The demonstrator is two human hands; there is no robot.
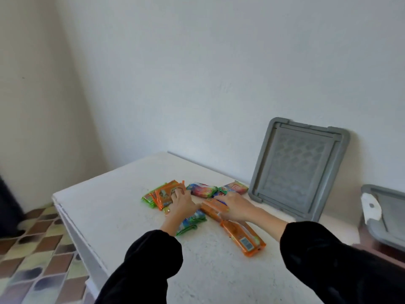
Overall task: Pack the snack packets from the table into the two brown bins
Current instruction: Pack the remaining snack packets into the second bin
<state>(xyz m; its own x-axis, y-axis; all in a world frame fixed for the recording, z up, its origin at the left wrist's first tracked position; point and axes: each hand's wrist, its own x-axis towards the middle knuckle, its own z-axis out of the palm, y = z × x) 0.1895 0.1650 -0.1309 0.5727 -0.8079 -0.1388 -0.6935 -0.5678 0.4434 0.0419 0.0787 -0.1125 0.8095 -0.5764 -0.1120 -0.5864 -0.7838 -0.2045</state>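
Observation:
Several snack packets lie in a loose cluster on the white table [122, 216]. My left hand [183, 202] reaches onto an orange packet [163, 194] stacked over a green one [148, 198], its fingers curled over the packet's right end. My right hand [235, 206] lies on a long orange packet [211, 210], with fingers bent around it. Another long orange packet [243, 238] lies nearer to me. A green-blue packet [191, 220] shows between my wrists. A blue-red packet [201, 189] and a red-green packet [233, 187] lie behind my hands. No brown bin is in view.
A grey plastic lid [300, 170] leans upright against the white wall at the table's back right. A second grey bin or lid [385, 216] with a white label sits lower at the far right. The table's left edge drops to a tiled floor [37, 249].

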